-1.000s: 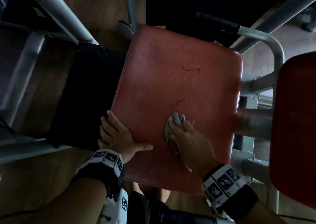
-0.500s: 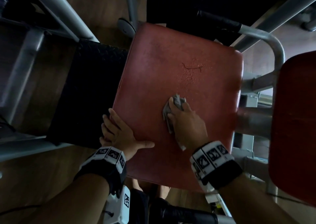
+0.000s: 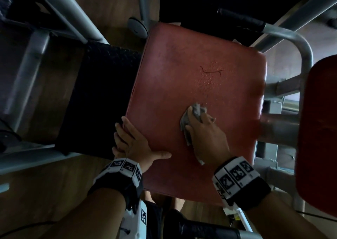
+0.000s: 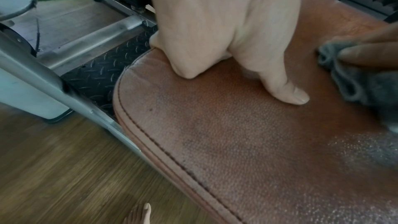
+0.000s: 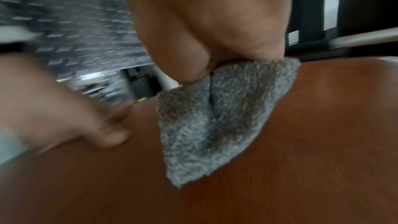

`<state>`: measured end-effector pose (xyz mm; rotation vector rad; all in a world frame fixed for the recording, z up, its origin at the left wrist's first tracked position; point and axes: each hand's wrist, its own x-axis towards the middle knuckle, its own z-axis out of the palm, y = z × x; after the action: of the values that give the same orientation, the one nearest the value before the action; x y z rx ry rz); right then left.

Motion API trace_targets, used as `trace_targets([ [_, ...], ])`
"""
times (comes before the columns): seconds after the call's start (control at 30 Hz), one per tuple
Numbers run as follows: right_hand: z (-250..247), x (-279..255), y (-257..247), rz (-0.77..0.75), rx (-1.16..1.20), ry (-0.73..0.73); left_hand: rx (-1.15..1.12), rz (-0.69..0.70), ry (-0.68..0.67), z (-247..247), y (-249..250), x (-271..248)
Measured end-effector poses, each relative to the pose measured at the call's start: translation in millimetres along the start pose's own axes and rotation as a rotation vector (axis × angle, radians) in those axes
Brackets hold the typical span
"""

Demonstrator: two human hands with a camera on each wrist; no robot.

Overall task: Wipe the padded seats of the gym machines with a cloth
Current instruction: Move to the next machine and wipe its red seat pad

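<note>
A red padded seat (image 3: pixel 182 74) fills the middle of the head view, with water droplets and a dark crack mark (image 3: pixel 211 71) on its far half. My right hand (image 3: pixel 206 134) holds a crumpled grey cloth (image 3: pixel 197 110) and presses it on the seat's middle; a corner of the cloth (image 5: pixel 215 117) trails from under the palm. My left hand (image 3: pixel 135 140) grips the seat's left edge, with the thumb (image 4: pixel 286 89) flat on top and the fingers curled over the side. The left wrist view shows the cloth (image 4: pixel 355 88) just right of that thumb.
A second red pad (image 3: pixel 319 129) stands close on the right behind a grey steel tube (image 3: pixel 295 43). A black tread plate (image 3: pixel 98 96) lies left of the seat, and a black handle grip (image 3: pixel 240 19) sits beyond it. Wooden floor and my bare foot (image 4: pixel 140 214) are below.
My right hand has slid the cloth away from me across the seat, then slightly to the right. The left hand has kept its grip on the seat's edge.
</note>
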<state>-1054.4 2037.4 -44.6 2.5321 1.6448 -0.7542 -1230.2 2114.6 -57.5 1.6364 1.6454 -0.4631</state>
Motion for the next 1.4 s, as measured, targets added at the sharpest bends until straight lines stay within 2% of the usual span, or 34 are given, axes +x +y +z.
trace_targets([
  [0.07,1.7,-9.1,2.2,-0.099,0.007,-0.073,0.001,-0.006,0.004,-0.1,0.6,0.1],
  [0.13,0.2,-6.2,21.7,-0.119,-0.002,-0.045,-0.009,-0.005,-0.004,-0.1,0.9,0.9],
  [0.2,-3.5,5.5,42.7,-0.001,0.026,0.051,-0.017,-0.002,-0.011,0.6,-0.1,1.5],
  [0.27,-1.9,9.8,47.6,0.063,0.013,0.057,-0.017,-0.001,-0.010,0.7,-0.5,1.4],
  [0.37,6.7,-2.2,31.4,-0.148,-0.077,-0.023,-0.011,-0.006,-0.005,-0.2,0.6,1.2],
  [0.43,1.8,-4.9,35.3,-0.225,-0.069,-0.046,-0.012,-0.007,-0.005,-0.6,1.0,0.9],
  [0.5,-7.3,5.1,47.1,-0.163,-0.054,-0.010,-0.014,-0.003,-0.006,-0.1,0.8,1.1],
  [0.57,-15.1,15.6,55.2,-0.018,-0.029,0.078,-0.017,-0.003,-0.008,0.4,0.7,1.2],
  [0.63,-13.9,17.7,43.9,0.054,-0.018,0.073,-0.012,-0.009,-0.008,0.0,1.3,0.8],
  [0.67,-11.1,13.5,32.5,0.019,-0.020,0.020,-0.008,-0.011,-0.007,-0.5,1.9,0.6],
  [0.77,2.0,-10.1,8.9,-0.269,-0.165,-0.098,-0.005,-0.012,-0.009,-2.4,3.2,-0.3],
  [0.9,9.3,-18.3,10.0,-0.283,-0.180,-0.019,-0.012,-0.013,-0.013,-3.5,4.3,-2.0],
  [1.07,6.0,16.6,14.3,-0.460,-0.232,-0.084,-0.006,-0.010,-0.011,-4.1,4.2,-2.4],
  [1.27,-8.1,63.8,1.9,-0.381,-0.335,0.095,-0.007,-0.014,-0.014,-4.0,4.6,-2.2],
  [1.4,-6.2,76.9,2.7,-0.520,-0.285,0.112,-0.001,-0.022,-0.013,-2.6,4.5,-0.7],
])
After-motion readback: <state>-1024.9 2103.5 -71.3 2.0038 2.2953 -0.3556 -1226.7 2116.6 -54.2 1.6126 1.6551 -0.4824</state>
